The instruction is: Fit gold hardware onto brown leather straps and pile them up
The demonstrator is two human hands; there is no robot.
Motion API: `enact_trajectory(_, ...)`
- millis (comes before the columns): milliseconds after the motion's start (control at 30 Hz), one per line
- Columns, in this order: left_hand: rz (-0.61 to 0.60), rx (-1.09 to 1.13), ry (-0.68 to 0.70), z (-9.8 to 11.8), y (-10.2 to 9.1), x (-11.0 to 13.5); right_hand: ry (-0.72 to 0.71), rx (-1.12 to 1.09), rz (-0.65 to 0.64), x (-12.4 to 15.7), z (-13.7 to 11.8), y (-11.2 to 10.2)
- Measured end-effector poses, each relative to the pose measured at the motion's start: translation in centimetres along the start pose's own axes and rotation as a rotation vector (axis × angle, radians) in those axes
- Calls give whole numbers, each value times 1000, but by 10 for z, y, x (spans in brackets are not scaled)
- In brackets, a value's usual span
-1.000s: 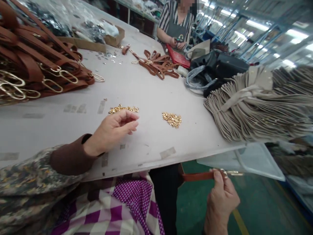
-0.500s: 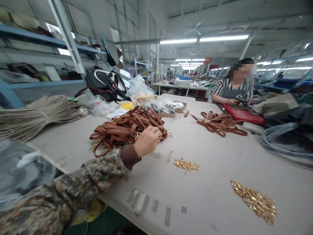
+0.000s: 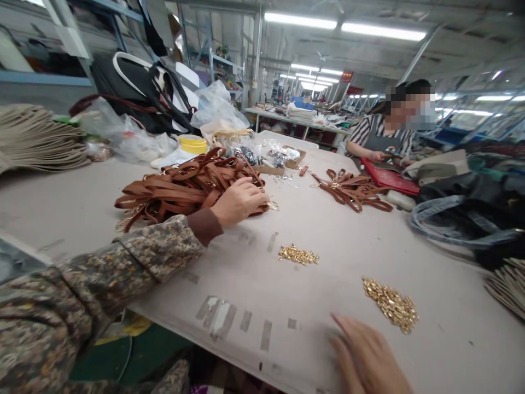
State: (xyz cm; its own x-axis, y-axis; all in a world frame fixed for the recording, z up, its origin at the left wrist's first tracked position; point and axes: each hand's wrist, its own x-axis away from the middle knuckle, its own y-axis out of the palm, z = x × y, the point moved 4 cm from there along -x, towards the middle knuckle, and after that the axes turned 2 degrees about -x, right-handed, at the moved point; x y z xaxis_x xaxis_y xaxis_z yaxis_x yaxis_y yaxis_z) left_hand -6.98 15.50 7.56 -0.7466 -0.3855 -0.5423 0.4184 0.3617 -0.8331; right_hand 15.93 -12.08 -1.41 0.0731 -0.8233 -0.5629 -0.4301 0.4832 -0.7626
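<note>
My left hand (image 3: 240, 202) lies at the right end of a heap of brown leather straps (image 3: 176, 191). Its fingers are curled down around a strap there, with their tips partly hidden. A gold metal clasp (image 3: 273, 205) pokes out just beyond them. Low in the view, my right hand (image 3: 365, 355) is over the near part of the table, somewhat blurred, thumb and fingers apart and nothing in it. Closest to it is a pile of small gold metal fittings (image 3: 391, 306). A smaller pile of gold fittings (image 3: 298, 255) lies between the two hands.
A second bunch of brown straps (image 3: 353, 191) lies across the table (image 3: 320, 295). Behind the heap are a yellow-lidded tub (image 3: 192, 144), plastic bags and a black bag (image 3: 127, 93). A co-worker (image 3: 381, 137) sits at the far right, near a red item (image 3: 388, 176).
My right hand has come into view at the bottom. The camera has tilted down and turned, shifting the table's contents up and left. My left hand stays at the strap heap.
</note>
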Motion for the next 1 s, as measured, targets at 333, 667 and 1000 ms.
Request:
enact_trajectory(333, 400, 1269, -339, 46, -34, -27, 137, 264, -315, -99, -56, 104)
enact_trajectory(667, 690, 1597, -718, -31, -58, -28, 70, 135, -28, -78, -27, 102)
enact_trajectory(1000, 443, 1489, -809, -15, -76, -10, 363, -378, 70, -75, -19, 83)
